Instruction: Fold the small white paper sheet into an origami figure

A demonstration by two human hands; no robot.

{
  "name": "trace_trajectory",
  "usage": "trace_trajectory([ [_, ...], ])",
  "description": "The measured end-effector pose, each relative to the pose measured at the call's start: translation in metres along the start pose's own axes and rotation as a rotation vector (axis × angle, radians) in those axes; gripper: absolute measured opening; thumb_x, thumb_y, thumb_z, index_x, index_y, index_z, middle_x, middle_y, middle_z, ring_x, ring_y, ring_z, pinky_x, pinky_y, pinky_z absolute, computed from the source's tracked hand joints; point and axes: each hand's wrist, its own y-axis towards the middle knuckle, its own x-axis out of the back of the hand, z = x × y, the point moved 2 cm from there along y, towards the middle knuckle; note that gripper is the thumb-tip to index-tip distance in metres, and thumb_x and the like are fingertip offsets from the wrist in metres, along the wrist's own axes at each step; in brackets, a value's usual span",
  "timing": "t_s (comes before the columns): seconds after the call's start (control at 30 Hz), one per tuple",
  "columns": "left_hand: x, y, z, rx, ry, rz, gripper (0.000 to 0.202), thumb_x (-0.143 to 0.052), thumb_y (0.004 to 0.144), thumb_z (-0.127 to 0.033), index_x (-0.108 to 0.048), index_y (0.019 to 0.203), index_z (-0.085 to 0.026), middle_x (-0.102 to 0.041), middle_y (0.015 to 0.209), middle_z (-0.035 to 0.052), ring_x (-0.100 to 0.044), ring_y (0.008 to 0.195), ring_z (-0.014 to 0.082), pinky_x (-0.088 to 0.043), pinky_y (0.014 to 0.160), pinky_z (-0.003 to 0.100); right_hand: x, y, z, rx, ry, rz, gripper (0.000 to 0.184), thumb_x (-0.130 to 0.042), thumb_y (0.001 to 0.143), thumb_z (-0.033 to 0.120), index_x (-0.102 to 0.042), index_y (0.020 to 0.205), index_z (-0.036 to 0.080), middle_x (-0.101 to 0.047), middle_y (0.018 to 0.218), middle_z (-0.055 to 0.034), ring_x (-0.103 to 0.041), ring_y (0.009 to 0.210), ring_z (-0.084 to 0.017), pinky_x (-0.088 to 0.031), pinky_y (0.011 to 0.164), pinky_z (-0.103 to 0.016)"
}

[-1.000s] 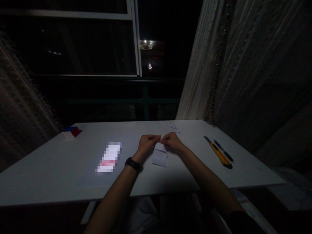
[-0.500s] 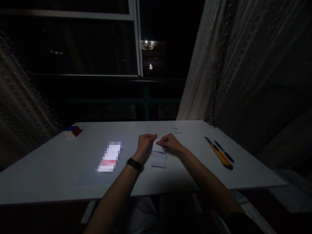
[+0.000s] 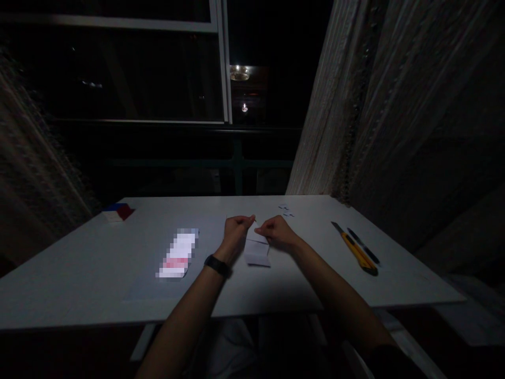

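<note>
A folded strip of white paper (image 3: 258, 255) with crosswise creases is in the middle of the table, between my hands and hanging toward me. My left hand (image 3: 236, 230), with a dark band on its wrist, pinches the paper's far end between thumb and finger. Closed on the paper's right side is my right hand (image 3: 279, 230), its thumb and fingertips pressed together. The fingers partly hide the upper part of the strip. Just beyond my right hand lie several small pieces of paper (image 3: 288, 215) with dark marks.
A lit phone (image 3: 179, 253), its screen blurred, lies left of my hands on the white table (image 3: 90, 279). A puzzle cube (image 3: 117, 212) sits at the far left. To the right are a yellow box cutter (image 3: 355, 250) and a dark pen (image 3: 363, 246). Curtains (image 3: 319, 121) hang behind.
The paper's near end has lifted slightly away from me, and its folds sit at a different angle. Both hands have barely moved and keep their pinch.
</note>
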Motion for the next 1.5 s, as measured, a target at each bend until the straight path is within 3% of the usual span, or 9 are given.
trace_trajectory([
  [0.17,-0.002,-0.001,0.007,0.076,-0.027,0.083,0.034,-0.079,0.047,-0.037,-0.056,0.046,-0.012,-0.046,0.044,-0.0022,-0.039,0.043,0.0067,-0.028,0.044,0.022,-0.001,0.000,-0.002,0.008,-0.007,-0.017,0.039,-0.068,0.061,0.047,-0.058,0.048,0.012,-0.045,0.038,0.0033,-0.036,0.038,-0.006,-0.024,0.041,-0.022],
  [0.47,0.004,0.000,-0.001,0.127,-0.072,0.000,0.035,-0.078,0.047,-0.040,-0.057,0.050,-0.013,-0.052,0.045,-0.0011,-0.045,0.042,0.0085,-0.031,0.042,0.022,-0.004,-0.001,-0.002,0.001,0.012,-0.014,0.039,-0.068,0.060,0.048,-0.059,0.049,0.011,-0.045,0.038,0.0030,-0.035,0.039,-0.007,-0.024,0.041,-0.022],
  [0.67,0.001,-0.002,-0.001,0.215,-0.085,0.140,0.033,-0.081,0.044,-0.036,-0.061,0.054,-0.011,-0.058,0.050,0.0035,-0.049,0.042,0.0107,-0.034,0.042,0.023,0.000,-0.002,-0.002,0.055,-0.057,-0.081,0.038,-0.067,0.060,0.047,-0.062,0.052,0.011,-0.048,0.043,0.0019,-0.037,0.044,-0.007,-0.027,0.044,-0.022],
  [0.8,0.003,-0.002,-0.002,0.205,-0.053,0.058,0.037,-0.081,0.043,-0.036,-0.052,0.046,-0.013,-0.049,0.040,-0.0016,-0.044,0.036,0.0085,-0.029,0.038,0.021,-0.003,-0.001,-0.004,0.003,-0.003,-0.021,0.039,-0.067,0.061,0.048,-0.059,0.051,0.011,-0.043,0.039,0.0037,-0.034,0.041,-0.006,-0.025,0.042,-0.022],
  [0.93,0.006,-0.001,-0.003,0.193,-0.075,0.028,0.037,-0.080,0.045,-0.038,-0.053,0.048,-0.013,-0.050,0.042,-0.0016,-0.044,0.037,0.0087,-0.031,0.038,0.021,-0.005,0.000,-0.005,0.010,-0.006,-0.015,0.037,-0.066,0.062,0.047,-0.060,0.053,0.011,-0.045,0.042,0.0033,-0.036,0.043,-0.007,-0.027,0.044,-0.022],
  [1.27,0.010,0.002,-0.003,0.151,-0.080,-0.052,0.035,-0.079,0.046,-0.040,-0.060,0.054,-0.011,-0.054,0.045,-0.0003,-0.046,0.040,0.0093,-0.033,0.039,0.022,-0.007,0.001,-0.008,0.099,-0.295,-0.089,0.037,-0.055,0.074,0.046,-0.060,0.058,0.013,-0.051,0.051,0.0017,-0.041,0.051,-0.009,-0.030,0.049,-0.022],
  [1.5,0.010,0.002,-0.002,0.148,-0.069,-0.057,0.037,-0.079,0.045,-0.042,-0.060,0.054,-0.011,-0.054,0.047,0.0004,-0.047,0.040,0.0097,-0.034,0.040,0.022,-0.009,0.002,-0.008,0.069,-0.102,-0.027,0.027,-0.061,0.069,0.039,-0.060,0.061,0.013,-0.052,0.054,0.0019,-0.042,0.051,-0.009,-0.031,0.050,-0.022],
])
